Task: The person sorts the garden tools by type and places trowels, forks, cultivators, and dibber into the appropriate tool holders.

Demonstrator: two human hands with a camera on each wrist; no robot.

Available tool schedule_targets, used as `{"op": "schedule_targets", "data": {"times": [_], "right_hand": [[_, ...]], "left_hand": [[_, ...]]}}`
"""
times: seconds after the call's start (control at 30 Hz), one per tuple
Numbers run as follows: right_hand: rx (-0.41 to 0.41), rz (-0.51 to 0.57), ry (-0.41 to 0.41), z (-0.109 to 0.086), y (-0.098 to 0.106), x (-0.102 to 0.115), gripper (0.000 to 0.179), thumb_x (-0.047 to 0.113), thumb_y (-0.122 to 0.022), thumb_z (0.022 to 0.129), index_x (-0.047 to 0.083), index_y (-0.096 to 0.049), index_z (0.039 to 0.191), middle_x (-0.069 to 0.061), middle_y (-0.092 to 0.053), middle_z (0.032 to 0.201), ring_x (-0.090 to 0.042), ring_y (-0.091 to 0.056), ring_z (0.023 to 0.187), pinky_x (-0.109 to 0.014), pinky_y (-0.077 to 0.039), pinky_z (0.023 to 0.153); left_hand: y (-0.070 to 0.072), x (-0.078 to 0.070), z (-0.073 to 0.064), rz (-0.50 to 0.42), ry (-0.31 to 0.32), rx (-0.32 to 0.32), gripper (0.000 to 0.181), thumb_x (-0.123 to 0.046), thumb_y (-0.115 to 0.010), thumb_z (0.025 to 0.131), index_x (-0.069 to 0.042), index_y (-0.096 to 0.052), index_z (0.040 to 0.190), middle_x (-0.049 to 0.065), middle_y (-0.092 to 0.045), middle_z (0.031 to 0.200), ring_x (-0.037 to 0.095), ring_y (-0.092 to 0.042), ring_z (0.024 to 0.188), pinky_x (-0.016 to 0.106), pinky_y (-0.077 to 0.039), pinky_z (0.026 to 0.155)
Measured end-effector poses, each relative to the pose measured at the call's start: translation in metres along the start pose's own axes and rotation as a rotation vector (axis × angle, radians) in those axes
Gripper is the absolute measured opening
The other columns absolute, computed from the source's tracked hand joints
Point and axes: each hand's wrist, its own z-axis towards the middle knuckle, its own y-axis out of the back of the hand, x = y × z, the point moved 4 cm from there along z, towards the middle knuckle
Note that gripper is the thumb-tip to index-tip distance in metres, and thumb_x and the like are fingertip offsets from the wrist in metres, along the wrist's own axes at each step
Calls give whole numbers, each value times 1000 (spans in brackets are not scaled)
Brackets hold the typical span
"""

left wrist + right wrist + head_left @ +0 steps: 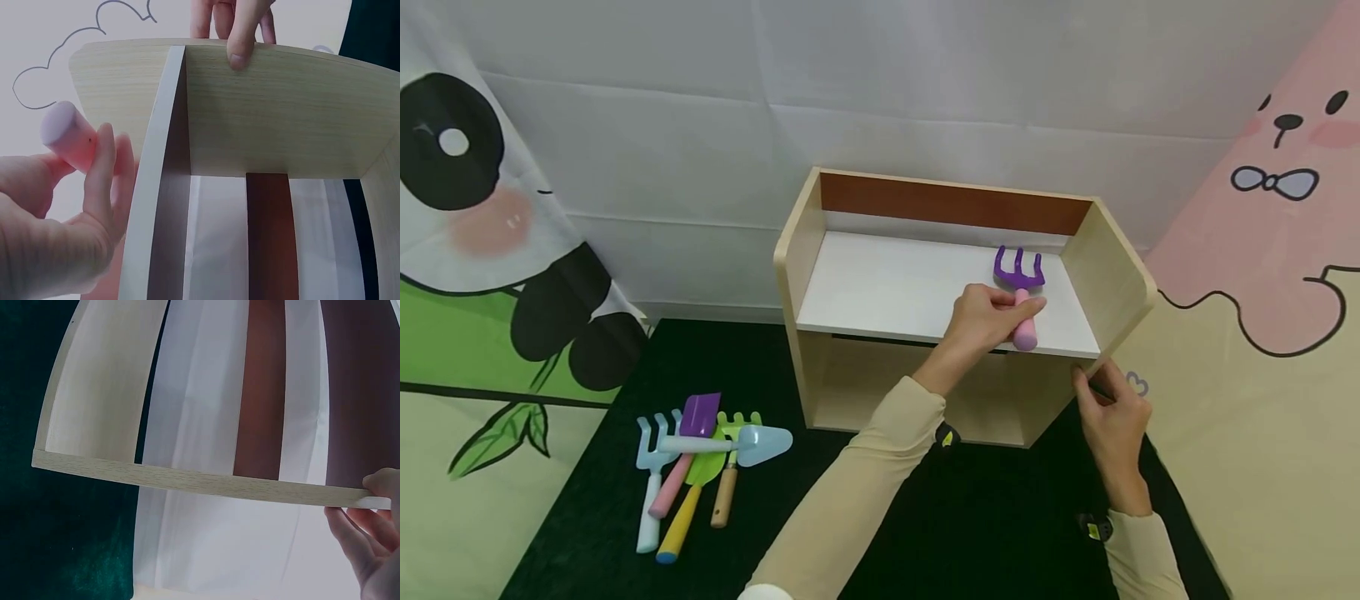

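My left hand (981, 321) pinches the pink handle of a toy hand fork (1018, 279) with purple tines, held over the right part of the upper white board of a small wooden shelf (917, 287). Whether the fork touches the board, I cannot tell. In the left wrist view, the handle's end (69, 134) points toward the camera beside the board's edge. My right hand (1116, 421) grips the front edge of the shelf's right side panel (1112, 275), thumb on the inner face in the left wrist view and fingers on the outside.
Left of the shelf, several toy garden tools lie in a pile on the dark green cloth (985, 517), among them a light blue rake (653, 458), a purple shovel (700, 415) and a light blue trowel (763, 444). Behind the shelf hangs a white cloth (700, 150).
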Motion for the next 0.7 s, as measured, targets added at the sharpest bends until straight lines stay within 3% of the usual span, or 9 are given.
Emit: {"op": "schedule_targets", "data": {"times": [0.17,0.37,0.7], "right_hand": [[1,12,10,0,-1,0,33,2,-74,93,0,-70,126,-24,-74,109,21,-59,95,-4,-48,72],[2,17,11,1,-2,0,35,2,-73,93,2,-70,128,-24,-74,110,20,-60,96,-5,-48,73],[-2,4,-2,0,-1,0,35,2,-73,93,2,-70,128,-24,-74,109,22,-58,94,-4,-48,71]], "left_hand": [[-1,0,1,8,-4,-2,48,-44,-78,91,-2,-76,113,1,-72,92,10,-61,80,23,-52,69],[-8,-2,3,26,-25,51,41,-30,-74,95,1,-72,122,2,-67,93,8,-57,82,19,-48,70],[-19,-8,3,115,-146,13,22,-21,-71,96,0,-69,88,-1,-52,68,8,-47,62,19,-34,49]]}}
